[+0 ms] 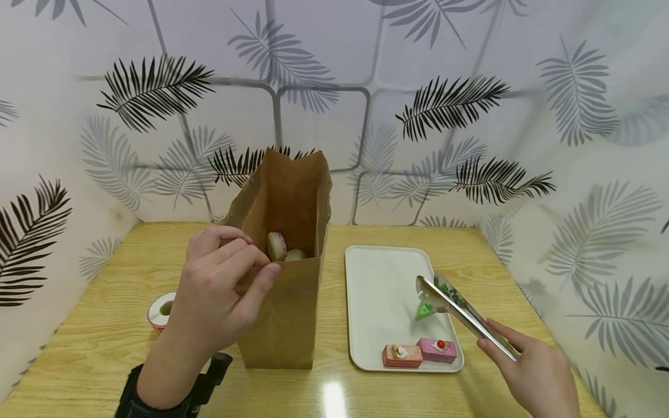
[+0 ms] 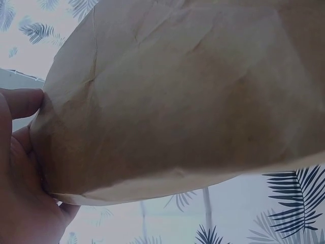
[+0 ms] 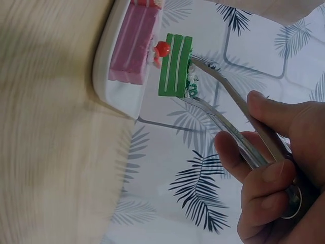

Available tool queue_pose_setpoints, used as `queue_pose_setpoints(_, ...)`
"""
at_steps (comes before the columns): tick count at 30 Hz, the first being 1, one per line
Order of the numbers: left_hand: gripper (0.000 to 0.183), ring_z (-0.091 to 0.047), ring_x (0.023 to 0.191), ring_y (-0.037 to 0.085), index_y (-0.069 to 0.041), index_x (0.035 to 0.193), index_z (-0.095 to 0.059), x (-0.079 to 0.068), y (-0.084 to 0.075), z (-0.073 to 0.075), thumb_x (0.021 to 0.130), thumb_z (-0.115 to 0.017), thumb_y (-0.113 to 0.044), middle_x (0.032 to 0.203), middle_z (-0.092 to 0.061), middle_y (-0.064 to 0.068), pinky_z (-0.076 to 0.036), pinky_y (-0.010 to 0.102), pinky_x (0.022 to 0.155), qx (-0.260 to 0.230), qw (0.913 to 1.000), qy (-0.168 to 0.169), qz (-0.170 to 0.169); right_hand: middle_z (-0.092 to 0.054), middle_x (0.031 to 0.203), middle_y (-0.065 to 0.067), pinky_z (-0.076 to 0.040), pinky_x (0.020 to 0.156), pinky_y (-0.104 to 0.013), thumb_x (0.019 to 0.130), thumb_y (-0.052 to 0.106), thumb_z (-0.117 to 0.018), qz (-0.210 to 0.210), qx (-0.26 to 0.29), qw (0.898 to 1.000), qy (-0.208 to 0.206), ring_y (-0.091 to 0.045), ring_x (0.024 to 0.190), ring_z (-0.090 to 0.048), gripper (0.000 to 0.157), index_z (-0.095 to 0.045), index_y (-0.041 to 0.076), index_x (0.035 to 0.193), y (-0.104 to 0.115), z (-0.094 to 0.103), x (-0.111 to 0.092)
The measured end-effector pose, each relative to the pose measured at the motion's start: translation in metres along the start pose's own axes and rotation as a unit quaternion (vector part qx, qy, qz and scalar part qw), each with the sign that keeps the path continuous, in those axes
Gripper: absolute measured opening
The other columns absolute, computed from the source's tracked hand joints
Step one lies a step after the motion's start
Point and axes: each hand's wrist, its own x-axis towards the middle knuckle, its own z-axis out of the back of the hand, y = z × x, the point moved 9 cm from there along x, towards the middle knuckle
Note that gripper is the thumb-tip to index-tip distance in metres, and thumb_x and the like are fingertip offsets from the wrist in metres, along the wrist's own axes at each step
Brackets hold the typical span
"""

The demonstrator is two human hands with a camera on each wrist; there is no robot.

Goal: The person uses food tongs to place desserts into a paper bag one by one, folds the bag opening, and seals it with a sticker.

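Observation:
My left hand (image 1: 216, 290) pinches the rim of a tall brown paper bag (image 1: 287, 319), which stands upright with its mouth open. Inside the bag lie a round cream-coloured pastry with a pinkish edge (image 1: 276, 246) and part of another pale round piece. My right hand (image 1: 540, 374) grips metal tongs (image 1: 473, 322). Between the tong tips is a green layered cake slice (image 3: 175, 66), over the white tray (image 1: 381, 284) in the head view. A pink cake slice with a red ball on top (image 1: 438, 350) and a peach-coloured slice (image 1: 402, 356) sit at the tray's near edge.
A white roll (image 1: 159, 310) stands on the wooden table (image 1: 104, 331), partly behind my left forearm. Leaf-patterned cloth (image 1: 324, 58) hangs behind and beside the table. The bag stands left of the tray.

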Motion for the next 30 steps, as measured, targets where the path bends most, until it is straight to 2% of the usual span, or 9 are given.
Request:
queue_pose_setpoints(3,0.048,-0.06,0.096,0.029,-0.012,0.073,-0.067,0.0,0.001,0.0,0.108,-0.051,-0.041,0.068,-0.066,0.0,-0.04,0.049,0.089,-0.003,1.0,0.008,0.005,-0.073,0.075,-0.019,-0.029,0.048,-0.031,0.092,0.049,-0.077,-0.008,-0.003,1.0,-0.001,-0.014,0.055,-0.04,0.05,-0.075,0.016,0.129,0.003,0.003,0.0)
queue_pose_setpoints(6,0.048,-0.059,0.096,0.029,-0.011,0.074,-0.067,0.0,0.001,0.0,0.108,-0.051,-0.041,0.069,-0.066,0.0,-0.04,0.049,0.089,0.0,0.9999,0.012,0.006,-0.048,0.051,-0.001,-0.025,0.046,-0.031,0.092,0.05,-0.077,-0.011,-0.007,1.0,-0.011,-0.012,0.053,-0.027,0.05,-0.075,0.018,0.13,0.007,0.006,0.002)
queue_pose_setpoints(7,0.048,-0.059,0.096,0.029,-0.011,0.074,-0.067,0.0,0.002,0.0,0.108,-0.051,-0.041,0.069,-0.066,0.0,-0.04,0.049,0.089,0.0,0.9999,0.014,0.007,-0.039,0.05,0.005,-0.025,0.046,-0.031,0.091,0.049,-0.078,-0.011,-0.008,1.0,-0.016,-0.011,0.053,-0.024,0.049,-0.075,0.018,0.13,0.009,0.007,0.003)
queue_pose_setpoints(8,0.048,-0.059,0.096,0.029,-0.011,0.074,-0.067,0.0,0.002,0.0,0.108,-0.052,-0.041,0.069,-0.066,0.001,-0.04,0.049,0.089,0.001,0.9999,0.016,0.007,-0.036,0.049,0.006,-0.024,0.045,-0.031,0.091,0.048,-0.078,-0.008,-0.008,1.0,-0.022,-0.011,0.053,-0.022,0.049,-0.075,0.019,0.129,0.011,0.009,0.004)
queue_pose_setpoints(19,0.032,-0.059,0.096,0.029,-0.011,0.073,-0.067,0.0,0.003,0.0,0.1,-0.062,-0.029,0.069,-0.067,0.001,-0.04,0.048,0.091,0.004,0.9997,0.024,0.009,-0.039,0.043,0.013,-0.025,0.043,-0.029,0.088,0.043,-0.082,0.019,0.004,0.999,-0.051,-0.007,0.052,-0.018,0.047,-0.076,0.018,0.128,0.03,0.023,0.013)
queue_pose_setpoints(30,0.028,-0.059,0.096,0.029,-0.011,0.074,-0.068,0.0,0.003,0.001,0.097,-0.064,-0.026,0.07,-0.067,0.001,-0.04,0.049,0.091,0.006,0.9996,0.026,0.009,-0.03,0.042,0.014,-0.022,0.043,-0.029,0.085,0.039,-0.086,0.051,0.014,0.994,-0.092,-0.004,0.051,-0.015,0.045,-0.078,0.019,0.124,0.05,0.039,0.019)
